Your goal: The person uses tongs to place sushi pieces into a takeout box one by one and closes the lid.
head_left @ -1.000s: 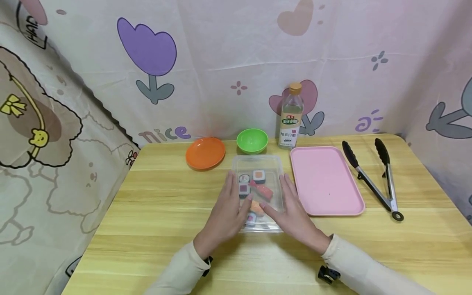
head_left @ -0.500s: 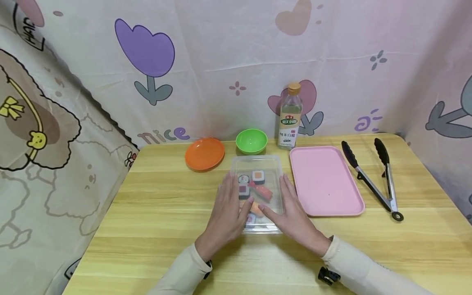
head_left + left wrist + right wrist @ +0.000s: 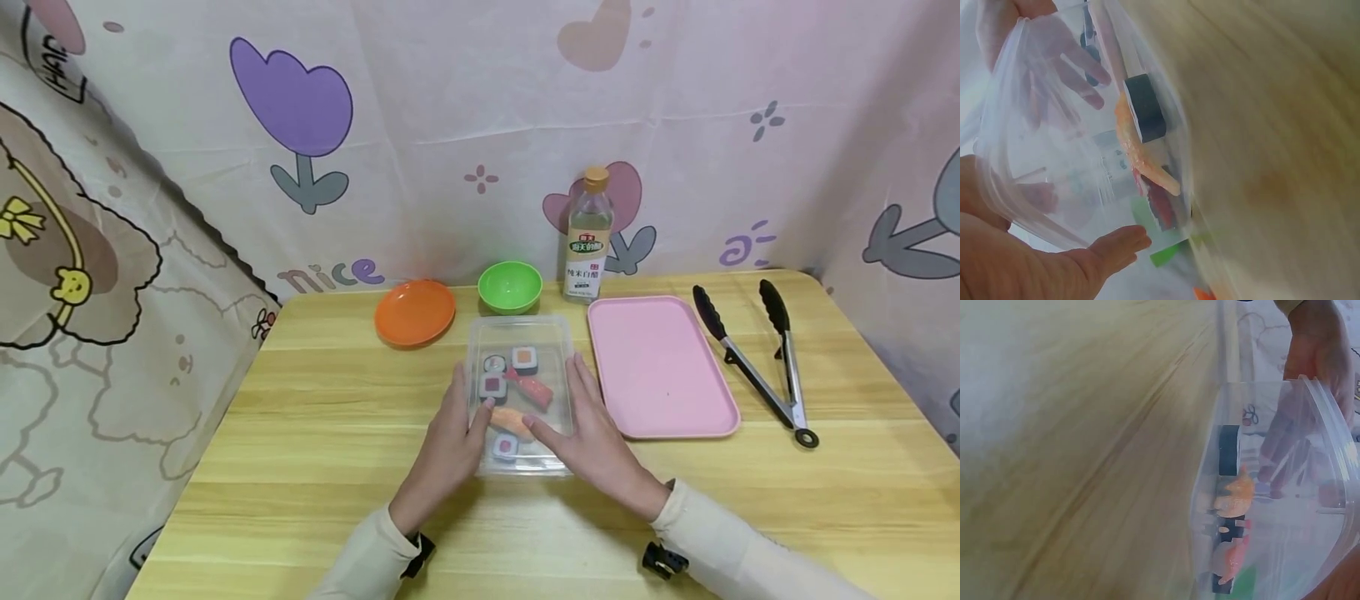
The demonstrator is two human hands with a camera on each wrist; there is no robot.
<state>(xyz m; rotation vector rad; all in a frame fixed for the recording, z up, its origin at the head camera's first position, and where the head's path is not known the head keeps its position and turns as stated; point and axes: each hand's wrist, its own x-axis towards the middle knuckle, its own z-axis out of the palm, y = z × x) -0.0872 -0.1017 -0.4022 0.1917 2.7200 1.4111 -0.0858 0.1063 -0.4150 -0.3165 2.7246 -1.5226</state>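
Observation:
A clear lidded plastic container (image 3: pixel 521 332) lies on the table, with several sushi pieces inside. Among them are a pink shrimp piece (image 3: pixel 531 390), an orange piece (image 3: pixel 510 422) and a sushi roll (image 3: pixel 506 447). Along the container's left side rests my left hand (image 3: pixel 446 442), its fingers fairly straight and its thumb over the lid. My right hand (image 3: pixel 603 442) lies the same way against the right side, thumb also on the lid. Through the clear wall in the left wrist view, the extended fingers of my right hand (image 3: pixel 1079 75) show on the far side.
Behind the container stand an orange plate (image 3: pixel 415 312), a green bowl (image 3: pixel 510 287) and a vinegar bottle (image 3: pixel 588 242). To the right lie a pink tray (image 3: pixel 663 367) and spread tongs (image 3: pixel 780 392). A patterned cloth (image 3: pixel 420 108) hangs behind the table.
My left hand first spread its fingers over the lid's left edge, then slid left and down along the side, uncovering more sushi. My right hand stays nearly still.

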